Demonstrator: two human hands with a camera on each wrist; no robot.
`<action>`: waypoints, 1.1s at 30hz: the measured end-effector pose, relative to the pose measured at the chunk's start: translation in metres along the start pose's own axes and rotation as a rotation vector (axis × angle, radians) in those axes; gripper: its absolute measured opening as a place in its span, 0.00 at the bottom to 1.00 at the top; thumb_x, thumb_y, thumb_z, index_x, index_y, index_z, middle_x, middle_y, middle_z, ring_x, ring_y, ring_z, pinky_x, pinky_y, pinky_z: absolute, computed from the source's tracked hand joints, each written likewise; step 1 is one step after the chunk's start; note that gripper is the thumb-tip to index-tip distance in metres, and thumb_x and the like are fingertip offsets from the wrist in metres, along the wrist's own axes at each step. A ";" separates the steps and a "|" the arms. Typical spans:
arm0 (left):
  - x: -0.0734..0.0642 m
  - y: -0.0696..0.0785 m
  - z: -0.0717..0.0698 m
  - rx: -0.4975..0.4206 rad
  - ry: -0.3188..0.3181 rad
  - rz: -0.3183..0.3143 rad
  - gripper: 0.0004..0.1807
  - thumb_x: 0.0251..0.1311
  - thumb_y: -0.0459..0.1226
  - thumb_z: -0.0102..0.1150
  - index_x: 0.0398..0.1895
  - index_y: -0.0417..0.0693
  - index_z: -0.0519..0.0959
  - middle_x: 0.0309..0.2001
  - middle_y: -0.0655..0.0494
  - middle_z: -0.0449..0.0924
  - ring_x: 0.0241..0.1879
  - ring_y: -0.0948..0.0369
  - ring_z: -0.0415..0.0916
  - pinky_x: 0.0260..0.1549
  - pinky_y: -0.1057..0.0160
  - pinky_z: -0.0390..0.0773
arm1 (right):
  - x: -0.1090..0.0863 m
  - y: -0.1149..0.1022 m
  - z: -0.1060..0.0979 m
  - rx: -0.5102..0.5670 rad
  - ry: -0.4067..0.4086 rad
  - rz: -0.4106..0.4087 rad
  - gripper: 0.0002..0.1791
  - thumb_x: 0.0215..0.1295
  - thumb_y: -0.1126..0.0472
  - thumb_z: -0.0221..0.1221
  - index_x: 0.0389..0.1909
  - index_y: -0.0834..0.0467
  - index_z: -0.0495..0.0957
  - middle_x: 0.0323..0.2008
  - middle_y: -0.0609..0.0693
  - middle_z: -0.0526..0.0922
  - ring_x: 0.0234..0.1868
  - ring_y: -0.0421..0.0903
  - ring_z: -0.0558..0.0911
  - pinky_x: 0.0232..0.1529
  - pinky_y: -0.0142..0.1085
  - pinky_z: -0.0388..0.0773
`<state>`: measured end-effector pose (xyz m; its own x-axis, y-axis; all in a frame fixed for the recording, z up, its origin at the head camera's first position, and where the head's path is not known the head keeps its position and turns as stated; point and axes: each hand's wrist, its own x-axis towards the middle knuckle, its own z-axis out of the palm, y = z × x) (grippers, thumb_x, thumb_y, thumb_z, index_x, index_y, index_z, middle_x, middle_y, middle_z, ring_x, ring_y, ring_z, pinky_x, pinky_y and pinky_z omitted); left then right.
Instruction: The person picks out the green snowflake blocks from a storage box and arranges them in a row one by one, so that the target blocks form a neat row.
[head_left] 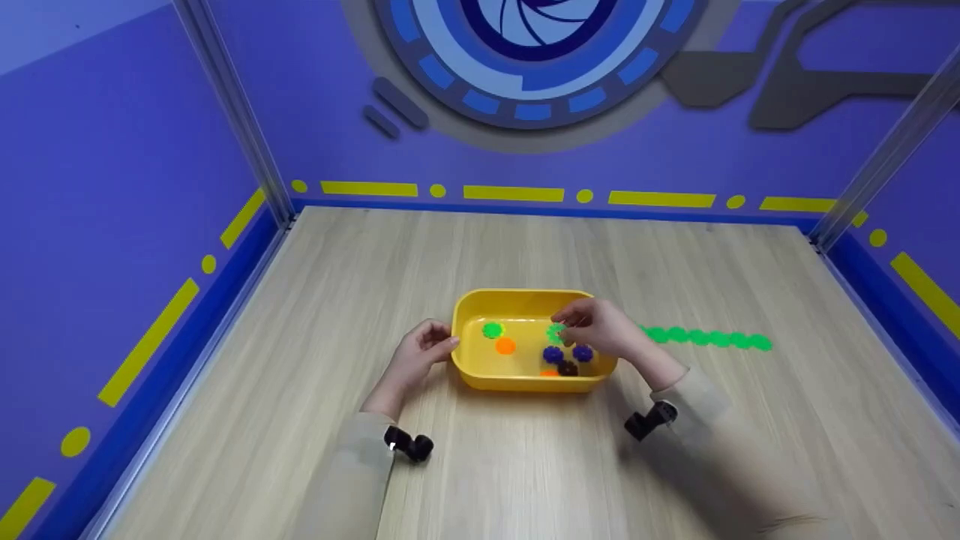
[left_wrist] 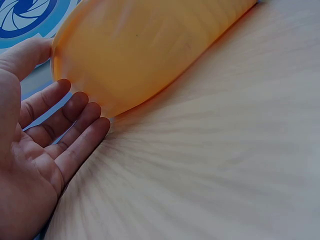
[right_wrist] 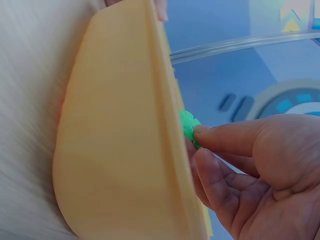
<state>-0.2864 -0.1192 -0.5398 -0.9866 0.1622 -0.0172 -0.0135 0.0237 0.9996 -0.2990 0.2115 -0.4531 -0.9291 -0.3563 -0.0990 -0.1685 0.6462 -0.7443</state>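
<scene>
A yellow plastic tub (head_left: 517,384) stands on the table. At its left end is my left hand (head_left: 421,351), with the thumb over the rim and the fingertips (left_wrist: 102,122) against the outer wall. Over the tub's right side, my right hand (head_left: 600,328) pinches a green flower-shaped disc (right_wrist: 189,124) between thumb and fingers. Inside the tub lie another green disc (head_left: 493,330), an orange disc (head_left: 505,346), two dark purple discs (head_left: 553,355) and a blackish-brown one (head_left: 568,368). A second orange piece (head_left: 550,373) is partly hidden by the front wall.
A row of several green discs (head_left: 712,339) runs rightward across the wooden table (head_left: 360,262) from behind my right wrist. Blue-purple panels (head_left: 142,172) border the table at the left, back and right.
</scene>
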 end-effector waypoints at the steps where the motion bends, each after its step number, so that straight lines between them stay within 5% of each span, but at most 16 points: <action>1: 0.000 0.000 0.000 0.003 -0.001 0.002 0.15 0.68 0.34 0.63 0.51 0.33 0.75 0.46 0.51 0.78 0.46 0.62 0.78 0.46 0.65 0.86 | -0.002 0.000 -0.001 0.012 0.005 0.011 0.13 0.68 0.65 0.64 0.52 0.61 0.84 0.42 0.58 0.87 0.39 0.50 0.88 0.46 0.41 0.88; 9: 0.000 0.000 0.000 -0.009 -0.001 0.008 0.15 0.68 0.34 0.64 0.51 0.32 0.75 0.46 0.51 0.78 0.45 0.63 0.78 0.45 0.65 0.85 | -0.014 0.007 -0.012 0.083 0.043 0.095 0.16 0.70 0.62 0.64 0.56 0.59 0.83 0.46 0.58 0.86 0.45 0.58 0.87 0.52 0.46 0.87; 15: 0.000 0.000 0.000 -0.004 0.006 0.000 0.15 0.68 0.33 0.64 0.51 0.33 0.75 0.45 0.52 0.78 0.45 0.63 0.78 0.44 0.66 0.85 | -0.023 0.015 -0.021 0.097 0.077 0.113 0.18 0.70 0.59 0.64 0.58 0.59 0.83 0.48 0.58 0.86 0.43 0.48 0.84 0.48 0.36 0.86; 21: 0.000 0.000 0.000 0.013 -0.004 0.005 0.16 0.68 0.34 0.63 0.52 0.31 0.74 0.45 0.52 0.77 0.44 0.64 0.78 0.44 0.67 0.85 | -0.033 0.028 -0.030 0.141 0.112 0.158 0.19 0.71 0.58 0.63 0.60 0.58 0.82 0.51 0.58 0.86 0.45 0.49 0.85 0.52 0.40 0.87; 33: 0.001 -0.002 -0.001 0.004 -0.007 0.010 0.16 0.67 0.34 0.63 0.51 0.32 0.75 0.45 0.52 0.77 0.44 0.63 0.78 0.44 0.66 0.85 | -0.053 0.050 -0.053 0.186 0.191 0.109 0.23 0.71 0.58 0.63 0.63 0.63 0.78 0.52 0.60 0.87 0.40 0.38 0.87 0.45 0.28 0.84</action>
<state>-0.2878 -0.1201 -0.5416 -0.9856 0.1690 -0.0070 -0.0026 0.0264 0.9996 -0.2754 0.2989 -0.4498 -0.9866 -0.1465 -0.0718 -0.0176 0.5329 -0.8460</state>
